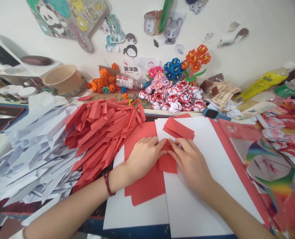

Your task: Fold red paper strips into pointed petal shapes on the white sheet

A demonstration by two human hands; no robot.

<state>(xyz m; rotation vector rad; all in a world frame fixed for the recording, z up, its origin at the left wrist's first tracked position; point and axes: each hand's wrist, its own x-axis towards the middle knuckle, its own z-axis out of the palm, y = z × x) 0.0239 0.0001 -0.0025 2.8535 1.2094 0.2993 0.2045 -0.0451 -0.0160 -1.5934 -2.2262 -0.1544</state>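
Two bare forearms [75, 205] reach in, and the left hand [144, 154] and right hand [193, 161] pinch one folded red paper [168, 163] between thumbs and fingertips. Beneath the hands lie at least two white sheets [199, 209]; left of them sit two heaps, one of red strips [97, 132], one of white strips [30, 156], too many to count. Beyond the right hand rests one blue watch [215, 114].

A plain off-white wall [217, 20] rises behind a table [147, 231], carrying a patterned panel with a panda [51, 18] toward 10 o'clock, a penguin cutout [131, 50] near 12, a mouse-eared figure [172, 30] between 12 and 1, and a pale curved cutout [230, 39] around 2. Blue shows along the table at 6 o'clock. Soft light falls fairly evenly across the wall.
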